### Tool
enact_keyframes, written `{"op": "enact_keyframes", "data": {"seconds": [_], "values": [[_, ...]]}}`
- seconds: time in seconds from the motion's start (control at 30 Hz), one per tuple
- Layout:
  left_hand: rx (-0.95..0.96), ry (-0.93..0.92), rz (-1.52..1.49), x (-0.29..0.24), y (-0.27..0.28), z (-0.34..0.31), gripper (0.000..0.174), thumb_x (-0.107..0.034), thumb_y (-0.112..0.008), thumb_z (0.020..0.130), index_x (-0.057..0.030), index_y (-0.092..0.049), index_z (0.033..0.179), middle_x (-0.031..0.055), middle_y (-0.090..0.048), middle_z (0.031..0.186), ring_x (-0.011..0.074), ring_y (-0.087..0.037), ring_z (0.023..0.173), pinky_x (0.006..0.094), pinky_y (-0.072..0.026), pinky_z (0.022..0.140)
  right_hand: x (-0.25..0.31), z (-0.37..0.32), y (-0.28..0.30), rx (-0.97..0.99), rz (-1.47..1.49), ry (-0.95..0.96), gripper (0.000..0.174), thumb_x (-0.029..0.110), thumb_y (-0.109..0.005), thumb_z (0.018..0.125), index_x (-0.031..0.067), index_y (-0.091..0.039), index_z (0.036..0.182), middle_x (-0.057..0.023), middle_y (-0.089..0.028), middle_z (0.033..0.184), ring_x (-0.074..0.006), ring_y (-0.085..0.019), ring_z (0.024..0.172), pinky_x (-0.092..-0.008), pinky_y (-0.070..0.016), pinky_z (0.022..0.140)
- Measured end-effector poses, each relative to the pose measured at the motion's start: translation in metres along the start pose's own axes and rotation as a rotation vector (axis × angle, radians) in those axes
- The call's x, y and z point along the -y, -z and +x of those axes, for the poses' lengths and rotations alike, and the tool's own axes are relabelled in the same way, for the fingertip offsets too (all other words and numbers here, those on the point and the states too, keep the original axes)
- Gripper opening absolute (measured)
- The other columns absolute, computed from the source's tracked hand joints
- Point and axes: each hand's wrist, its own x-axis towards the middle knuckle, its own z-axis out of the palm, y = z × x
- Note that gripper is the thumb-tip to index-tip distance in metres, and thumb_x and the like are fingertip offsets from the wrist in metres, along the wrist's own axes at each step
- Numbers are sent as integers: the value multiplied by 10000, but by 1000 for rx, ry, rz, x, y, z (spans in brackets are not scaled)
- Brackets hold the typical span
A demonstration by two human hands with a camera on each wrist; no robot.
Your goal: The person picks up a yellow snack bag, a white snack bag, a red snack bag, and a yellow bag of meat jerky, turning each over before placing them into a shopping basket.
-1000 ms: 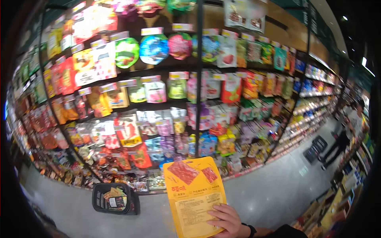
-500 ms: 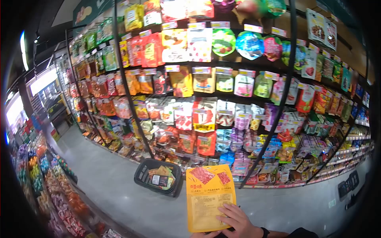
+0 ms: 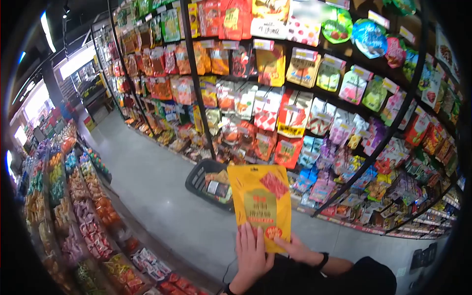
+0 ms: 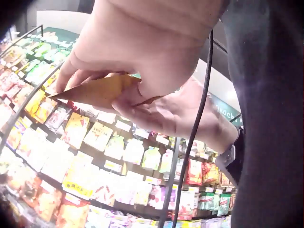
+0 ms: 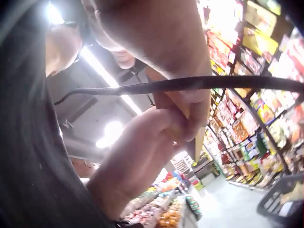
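Observation:
A yellow snack pouch point(image 3: 260, 196) with a picture of red meat slices stands upright before me in the head view, its printed front toward me. My left hand point(image 3: 251, 253) holds its lower left part, fingers laid up across the front. At the lower right corner my right hand point(image 3: 300, 250) grips it, thumb on the front and fingers hidden behind. In the left wrist view, the pouch point(image 4: 99, 92) shows edge-on between both hands. The right wrist view shows the hands close together at the pouch's bottom.
A black shopping basket point(image 3: 196, 179) with several packs inside stands on the grey floor point(image 3: 162, 201), partly behind the pouch. A tall rack point(image 3: 314, 51) of hanging snack bags runs along the far side. Sloping bins point(image 3: 88, 216) of wrapped sweets line the left.
The pouch has been turned from its text-covered back to its front. My left hand has come up onto it beside the right. The head view has swung left, bringing in the sweet bins.

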Motion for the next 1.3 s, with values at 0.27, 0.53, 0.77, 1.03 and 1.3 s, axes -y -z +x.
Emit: {"op": "enact_keyframes", "data": {"seconds": [0.27, 0.53, 0.77, 1.03, 1.3], "values": [[-46, 6, -270, 61, 13, 98, 843, -273, -706, 799, 57, -268, 1440, 332, -286, 1468, 452, -304, 1378, 570, -190, 1131, 27, 125, 32, -59, 435, 34, 358, 193, -527, 1003, -2, -504, 1303, -108, -611, 1242, -182, -622, 1093, -337, -511, 942], [340, 649, -1347, 167, -15, 205, 382, -122, -603, 953, 42, -501, 1283, 146, -607, 1213, 224, -621, 1071, 353, -517, 902, 51, 234, 57, -173, 412, 256, 318, 195, -568, 988, -1, -565, 1238, -71, -649, 1164, -130, -631, 1013, -296, -512, 886], [242, 554, -1192, 200, -36, 256, 181, -115, -602, 958, 25, -643, 1065, 84, -714, 946, 119, -657, 829, 249, -523, 737, 81, 294, 62, -140, 153, 284, 336, 165, -596, 973, 1, -534, 1259, -55, -637, 1177, -101, -615, 1007, -270, -502, 883], [339, 591, -1155, 274, -51, 304, 162, -174, -637, 938, -16, -661, 965, 0, -667, 812, 52, -583, 700, 213, -459, 636, 88, 353, 63, -162, 63, 112, 333, 156, -592, 969, -18, -501, 1238, -111, -661, 1093, -210, -695, 890, -319, -595, 653], [595, 398, -1427, 359, -30, 400, 333, -189, -402, 1031, 20, -519, 1262, 152, -647, 1151, 192, -642, 972, 295, -495, 824, 116, 446, 44, -519, -20, 318, 234, 167, -592, 970, -8, -557, 1122, -103, -682, 930, -178, -681, 710, -288, -558, 599]]}}
